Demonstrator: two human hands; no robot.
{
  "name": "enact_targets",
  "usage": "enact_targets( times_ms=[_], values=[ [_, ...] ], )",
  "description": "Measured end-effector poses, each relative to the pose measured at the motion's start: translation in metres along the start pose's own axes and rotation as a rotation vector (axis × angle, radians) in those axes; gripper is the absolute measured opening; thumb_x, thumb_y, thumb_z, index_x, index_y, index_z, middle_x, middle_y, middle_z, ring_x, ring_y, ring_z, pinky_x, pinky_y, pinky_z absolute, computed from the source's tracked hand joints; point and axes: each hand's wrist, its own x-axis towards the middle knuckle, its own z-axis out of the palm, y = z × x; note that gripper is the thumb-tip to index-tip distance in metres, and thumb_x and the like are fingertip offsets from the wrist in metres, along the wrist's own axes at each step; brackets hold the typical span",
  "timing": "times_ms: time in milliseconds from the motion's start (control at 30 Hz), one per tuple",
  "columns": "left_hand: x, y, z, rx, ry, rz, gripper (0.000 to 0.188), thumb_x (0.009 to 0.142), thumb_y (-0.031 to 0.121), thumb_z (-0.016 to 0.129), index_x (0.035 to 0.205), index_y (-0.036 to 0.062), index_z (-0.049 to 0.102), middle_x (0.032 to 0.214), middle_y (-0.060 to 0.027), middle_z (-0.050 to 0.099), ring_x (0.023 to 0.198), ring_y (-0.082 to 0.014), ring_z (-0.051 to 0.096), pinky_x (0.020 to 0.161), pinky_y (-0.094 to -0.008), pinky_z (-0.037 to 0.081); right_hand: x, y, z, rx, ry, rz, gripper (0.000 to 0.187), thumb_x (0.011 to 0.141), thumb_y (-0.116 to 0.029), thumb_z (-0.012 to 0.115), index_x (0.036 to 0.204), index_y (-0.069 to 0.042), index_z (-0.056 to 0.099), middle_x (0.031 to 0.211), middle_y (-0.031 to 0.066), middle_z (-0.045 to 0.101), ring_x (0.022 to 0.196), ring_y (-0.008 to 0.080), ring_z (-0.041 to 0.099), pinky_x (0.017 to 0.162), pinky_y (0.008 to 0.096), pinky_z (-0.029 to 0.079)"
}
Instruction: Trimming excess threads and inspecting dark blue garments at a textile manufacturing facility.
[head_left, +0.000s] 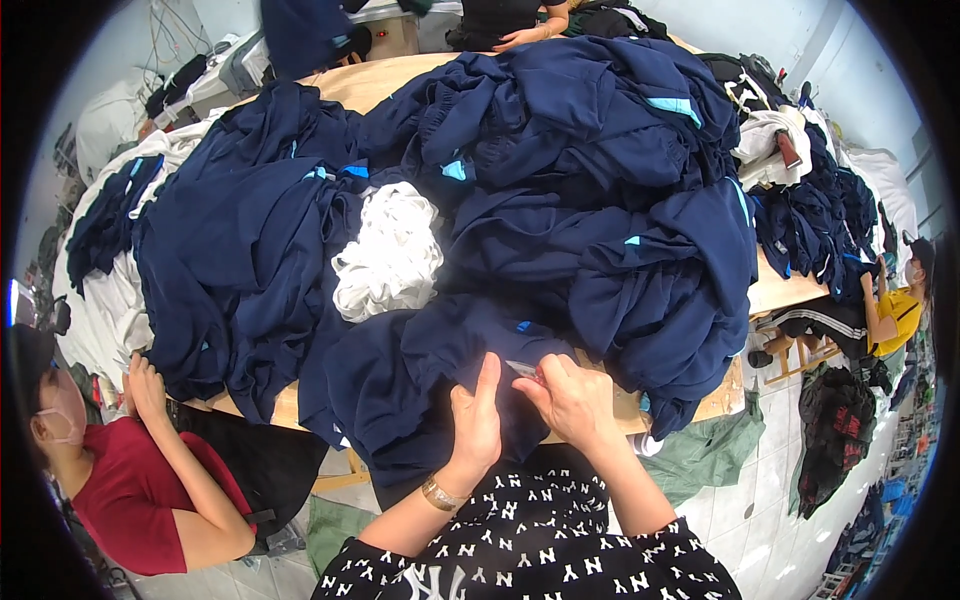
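Right in front of me lies a dark navy garment (400, 375), bunched over the near edge of the table. My left hand (475, 418) is closed on its cloth, thumb up; most of its fingers are hidden. Close beside it, my right hand (572, 400) is closed around small thread snips (523, 369). A pale pointed blade and a bit of red show between thumb and fingers; the rest is covered. The blade points toward my left thumb, just above the cloth.
Big heaps of navy garments (600, 130) cover the wooden table (285, 408), with a white bundle of strips (390, 255) between them. A person in red (150, 490) sits at my left, one in yellow (893, 318) farther right. A green sheet (705, 455) lies on the floor.
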Motion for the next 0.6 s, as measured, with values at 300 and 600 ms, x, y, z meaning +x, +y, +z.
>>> enact_targets(
  times_ms=[300,600],
  values=[
    [0.001,0.000,-0.063,0.000,0.137,0.120,0.018,0.087,0.014,0.061,0.100,0.0033,0.053,0.107,-0.0088,0.060,0.098,-0.0165,0.057,0.089,-0.0313,0.046,-0.010,0.020,0.006,0.620,0.130,0.390,0.027,0.094,-0.024,0.051,0.080,-0.002,0.044,0.058,0.0014,0.043,0.052,0.0092,0.039,0.049,0.0244,0.035],
    [-0.011,0.075,-0.169,1.651,0.027,-0.124,0.048,0.074,0.039,0.073,0.061,-0.0045,0.059,0.058,-0.0189,0.060,0.057,-0.0232,0.064,0.055,-0.0366,0.047,-0.046,0.036,0.057,0.324,0.123,0.441,0.027,0.081,-0.013,0.068,0.083,-0.003,0.043,0.061,0.0085,0.048,0.052,0.0209,0.051,0.050,0.0327,0.041]
  ],
)
